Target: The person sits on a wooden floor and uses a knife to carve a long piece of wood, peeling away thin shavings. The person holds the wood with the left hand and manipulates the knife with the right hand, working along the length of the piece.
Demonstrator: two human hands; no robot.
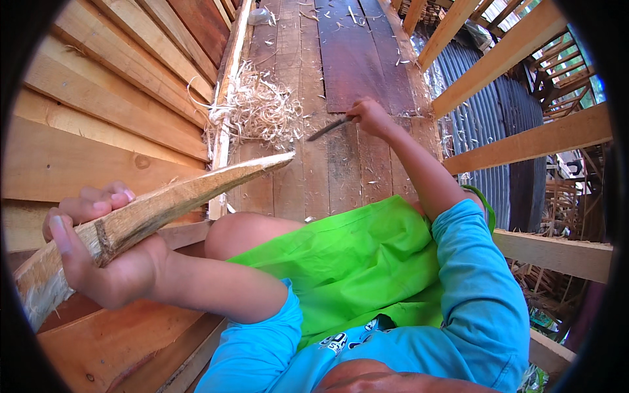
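A long, roughly shaped piece of wood (177, 203) slants up from the lower left, its pale tapered tip at mid-picture. My left hand (108, 255) is wrapped around its thick end, the thumb and fingers on opposite sides. Out ahead to the right, my right hand (372, 116) is closed on the handle of a knife (327, 129). The dark blade points left and down, apart from the wood. My right fingers hide most of the handle.
Curly wood shavings (259, 108) are heaped on the plank floor (314, 177) beside a narrow upright board. A dark panel (363, 59) lies farther ahead. Plank walling (98, 144) rises at left; wooden rails (524, 141) and corrugated metal sheet (481, 124) stand at right. Green cloth (367, 249) covers my lap.
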